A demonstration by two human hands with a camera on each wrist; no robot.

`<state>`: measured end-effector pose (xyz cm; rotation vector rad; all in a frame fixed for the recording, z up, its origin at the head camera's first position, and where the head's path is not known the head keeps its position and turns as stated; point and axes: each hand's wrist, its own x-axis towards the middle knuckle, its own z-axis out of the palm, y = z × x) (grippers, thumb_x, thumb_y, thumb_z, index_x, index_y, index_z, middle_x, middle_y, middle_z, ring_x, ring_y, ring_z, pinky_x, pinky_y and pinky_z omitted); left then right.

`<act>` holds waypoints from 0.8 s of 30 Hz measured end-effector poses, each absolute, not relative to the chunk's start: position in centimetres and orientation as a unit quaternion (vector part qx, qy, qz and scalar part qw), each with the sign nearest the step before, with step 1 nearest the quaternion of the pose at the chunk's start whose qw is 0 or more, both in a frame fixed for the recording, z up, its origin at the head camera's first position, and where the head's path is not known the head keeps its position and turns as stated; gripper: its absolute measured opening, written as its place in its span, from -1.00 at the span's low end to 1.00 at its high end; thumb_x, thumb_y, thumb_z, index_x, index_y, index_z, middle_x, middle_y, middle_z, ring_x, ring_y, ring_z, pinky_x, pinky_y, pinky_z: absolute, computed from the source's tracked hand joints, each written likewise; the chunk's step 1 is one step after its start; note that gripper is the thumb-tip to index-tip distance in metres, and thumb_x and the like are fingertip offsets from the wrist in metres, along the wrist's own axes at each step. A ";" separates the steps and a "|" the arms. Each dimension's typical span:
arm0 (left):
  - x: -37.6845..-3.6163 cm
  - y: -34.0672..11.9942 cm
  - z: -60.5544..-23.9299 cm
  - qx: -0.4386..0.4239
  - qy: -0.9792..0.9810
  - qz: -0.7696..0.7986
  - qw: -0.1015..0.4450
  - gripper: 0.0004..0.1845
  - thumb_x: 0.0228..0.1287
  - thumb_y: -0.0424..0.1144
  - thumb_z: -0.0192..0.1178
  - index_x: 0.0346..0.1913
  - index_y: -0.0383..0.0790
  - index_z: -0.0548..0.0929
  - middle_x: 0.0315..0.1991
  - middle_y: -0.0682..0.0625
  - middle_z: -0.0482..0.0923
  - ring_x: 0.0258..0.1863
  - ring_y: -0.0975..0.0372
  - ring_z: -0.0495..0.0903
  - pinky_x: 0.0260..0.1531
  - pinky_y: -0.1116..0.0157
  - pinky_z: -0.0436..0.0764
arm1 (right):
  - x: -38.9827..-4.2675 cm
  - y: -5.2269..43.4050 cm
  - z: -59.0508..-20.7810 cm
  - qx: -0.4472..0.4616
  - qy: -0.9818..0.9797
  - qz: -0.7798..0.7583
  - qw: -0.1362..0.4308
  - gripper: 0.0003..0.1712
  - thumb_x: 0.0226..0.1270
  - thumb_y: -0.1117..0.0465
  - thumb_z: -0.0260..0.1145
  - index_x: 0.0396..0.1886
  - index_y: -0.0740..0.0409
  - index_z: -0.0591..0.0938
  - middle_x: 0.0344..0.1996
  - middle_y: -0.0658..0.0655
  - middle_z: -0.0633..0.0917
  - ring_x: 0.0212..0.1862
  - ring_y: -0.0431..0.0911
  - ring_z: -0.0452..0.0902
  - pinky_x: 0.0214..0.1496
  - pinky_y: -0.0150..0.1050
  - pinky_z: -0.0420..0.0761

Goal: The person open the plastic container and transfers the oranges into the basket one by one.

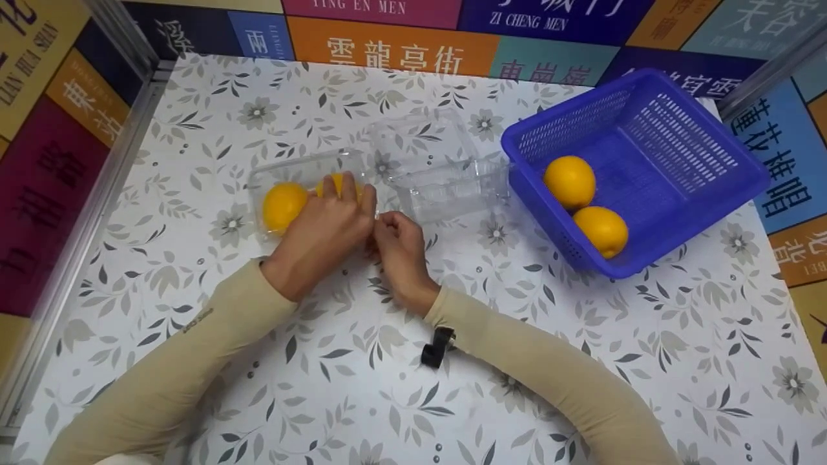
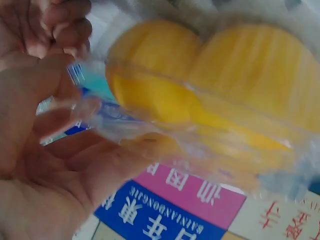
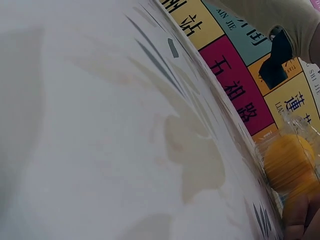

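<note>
- As we view the work from the head camera, the clear box (image 1: pixel 294 169) sits on the left half of the white, floral-patterned desk (image 1: pixel 362 400), well apart from the blue basket (image 1: pixel 672 161).
- We identify the clear box as thin, glossy, transparent plastic. Through it we see a left fruit (image 1: pixel 285 205) and a second fruit (image 1: pixel 322 188), both rounded, smooth and yellow-orange, set side by side.
- Left grip (image 1: pixel 333 226): we see it reach over the second fruit, partly covering it, with fingers and thumb grasping the right edge of the clear box.
- Right grip (image 1: pixel 404 255): we see curled fingers pinching the same edge, just beside the left grip; the exact contact is partly hidden.
- Between the clear box and the blue basket we find an open clear container (image 1: pixel 452 194). We cannot tell whether it touches the basket.
- Inside the blue basket, toward its left wall, we count two loose fruits (image 1: pixel 570 183).
- On the right sleeve (image 1: pixel 536 368) we note a black clip (image 1: pixel 438 347); the small print on the left sleeve (image 1: pixel 181 374) is illegible.
- On the wall panels (image 1: pixel 394 55) we read "YING EN MEN", "ZI CHENG MEN", "雲龍亭街" and "LIAN HUA SHAN". The left wrist view adds "BAINIANDONGJIE"; the right wrist view, "XIN JIE" and "五祖路".
</note>
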<state>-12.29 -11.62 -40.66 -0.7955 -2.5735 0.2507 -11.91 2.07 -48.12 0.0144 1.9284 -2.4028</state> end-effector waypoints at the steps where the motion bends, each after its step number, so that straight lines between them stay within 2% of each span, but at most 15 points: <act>1: -12.4 -11.7 -40.4 -0.288 -0.929 0.085 0.216 -0.88 0.49 -0.56 0.07 -0.13 -0.49 0.63 -0.22 -0.41 0.65 -0.30 -0.22 0.75 -0.54 0.05 0.80 | -11.9 2.1 -48.2 0.002 0.625 -0.780 0.030 -0.78 0.64 0.34 0.22 -0.32 0.23 0.63 -0.53 0.12 0.63 -0.49 -0.11 0.53 -0.44 -0.31 0.55; 4: -12.6 -11.9 -39.9 -0.293 -0.930 0.062 0.215 -0.89 0.46 -0.57 0.08 -0.14 -0.48 0.63 -0.31 -0.33 0.60 -0.34 -0.20 0.75 -0.59 0.06 0.78 | -11.9 2.2 -48.3 0.002 0.626 -0.779 0.029 -0.80 0.61 0.33 0.22 -0.32 0.24 0.62 -0.53 0.13 0.63 -0.50 -0.11 0.52 -0.46 -0.29 0.53; 7: -12.6 -12.1 -39.9 -0.296 -0.930 0.056 0.210 -0.88 0.50 -0.54 0.08 -0.13 -0.47 0.64 -0.31 -0.32 0.59 -0.35 -0.19 0.74 -0.60 0.05 0.77 | -11.9 2.3 -48.3 0.010 0.627 -0.778 0.036 -0.81 0.62 0.33 0.23 -0.30 0.23 0.63 -0.54 0.12 0.63 -0.52 -0.12 0.52 -0.49 -0.29 0.54; 14: -12.5 -12.5 -40.4 -0.300 -0.927 0.044 0.221 -0.89 0.54 -0.50 0.09 -0.13 -0.43 0.62 -0.20 -0.31 0.59 -0.24 -0.15 0.68 -0.59 0.05 0.75 | -11.9 2.2 -48.0 0.039 0.602 -0.795 0.055 -0.83 0.61 0.39 0.23 -0.28 0.25 0.63 -0.53 0.20 0.63 -0.54 -0.13 0.54 -0.55 -0.33 0.55; 17: -12.5 -12.7 -40.8 -0.310 -0.922 0.049 0.228 -0.90 0.56 -0.48 0.10 -0.12 -0.42 0.62 -0.12 -0.31 0.60 -0.14 -0.14 0.67 -0.48 0.05 0.78 | -12.0 2.2 -48.1 0.040 0.599 -0.798 0.053 -0.83 0.60 0.42 0.22 -0.28 0.25 0.64 -0.52 0.20 0.63 -0.55 -0.14 0.55 -0.56 -0.34 0.57; 20: -12.4 -13.1 -41.3 -0.320 -0.918 0.048 0.230 -0.91 0.58 -0.47 0.12 -0.06 -0.44 0.62 0.00 -0.35 0.63 -0.01 -0.18 0.69 -0.27 0.00 0.83 | -12.0 2.2 -48.1 0.032 0.587 -0.807 0.057 -0.84 0.59 0.44 0.19 -0.26 0.29 0.64 -0.50 0.20 0.64 -0.55 -0.14 0.57 -0.56 -0.33 0.62; 24: -12.1 -14.1 -42.0 -0.332 -0.915 0.025 0.227 -0.75 0.61 -0.46 0.18 0.21 -0.48 0.64 0.24 -0.40 0.65 0.22 -0.24 0.67 0.03 -0.13 0.81 | -11.9 2.2 -48.2 0.021 0.568 -0.820 0.065 -0.89 0.58 0.46 0.18 -0.19 0.45 0.60 -0.47 0.21 0.65 -0.56 -0.14 0.59 -0.55 -0.29 0.69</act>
